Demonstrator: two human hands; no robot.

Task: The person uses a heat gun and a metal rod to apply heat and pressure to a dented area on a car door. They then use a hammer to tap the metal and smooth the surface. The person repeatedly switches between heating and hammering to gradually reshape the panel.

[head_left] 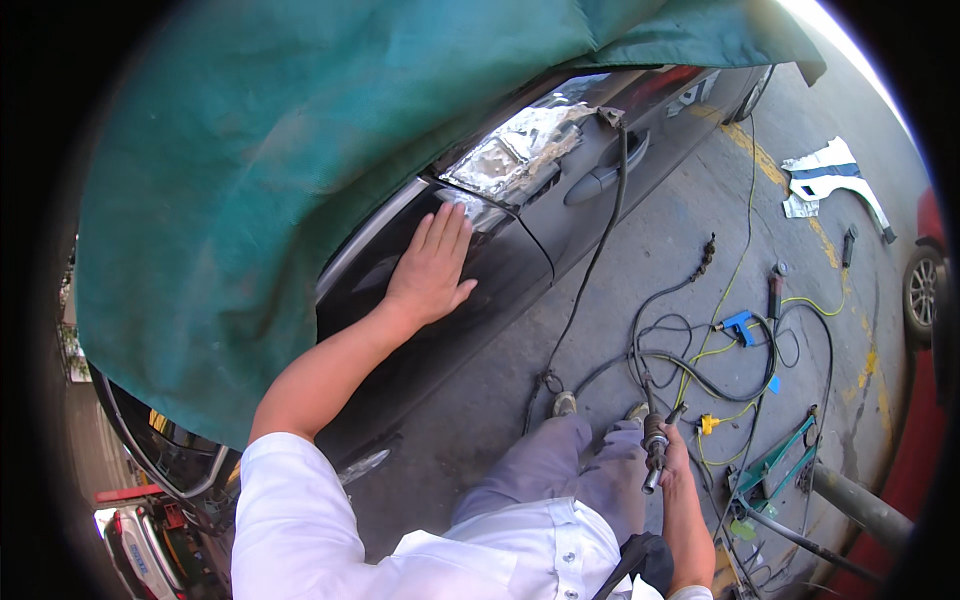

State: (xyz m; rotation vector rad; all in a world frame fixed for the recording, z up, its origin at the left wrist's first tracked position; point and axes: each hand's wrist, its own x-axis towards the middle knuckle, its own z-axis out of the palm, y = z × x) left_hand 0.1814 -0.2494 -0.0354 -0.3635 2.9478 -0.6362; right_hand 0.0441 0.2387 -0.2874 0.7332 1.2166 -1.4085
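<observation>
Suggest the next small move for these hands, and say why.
Probably raise the cabled metal hand tool toward the bare-metal patch: the right hand holds it low, away from the car, while the left hand lies flat beside that patch.

Dark grey car [660, 170], side panel glossy; bare patch [520, 150] on its flank, silvery, rough-edged, uneven. Left hand [432, 262] lies flat on the panel, fingertips at the patch's lower end. Hand tool [655, 446]: metallic, slender, cylindrical, ribbed collar, narrow tip, slightly tilted; held in right hand [677, 457] to the right of the car, well apart from it.
</observation>
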